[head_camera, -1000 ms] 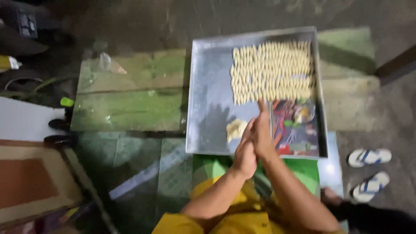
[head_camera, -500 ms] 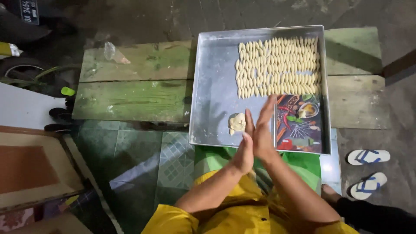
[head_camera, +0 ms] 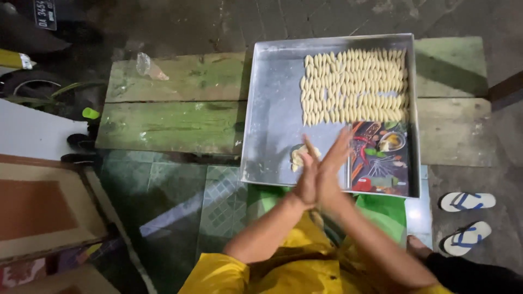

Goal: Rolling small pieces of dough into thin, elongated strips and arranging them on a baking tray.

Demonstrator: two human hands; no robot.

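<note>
My left hand (head_camera: 304, 184) and my right hand (head_camera: 336, 163) are pressed palm to palm with fingers stretched and crossed, over the near edge of a square metal tray (head_camera: 261, 60). Anything between the palms is hidden. Just beyond my fingers a small pale dough lump (head_camera: 297, 158) lies on the tray floor. Several tight rows of small shaped dough pieces (head_camera: 354, 87) fill the tray's far right part. A colourful printed sheet (head_camera: 381, 160) lies in the near right corner. My sleeves are yellow.
The tray rests on worn green wooden planks (head_camera: 174, 103), with a crumpled plastic bag (head_camera: 148, 66) on them. A pair of white and blue sandals (head_camera: 466, 218) lies on the ground at right. A brown mat (head_camera: 38, 207) is at left. A tyre (head_camera: 27, 87) stands at far left.
My palms have slid against each other, fingers now more crossed. The view has shifted slightly, so the tray sits a little lower and more centred.
</note>
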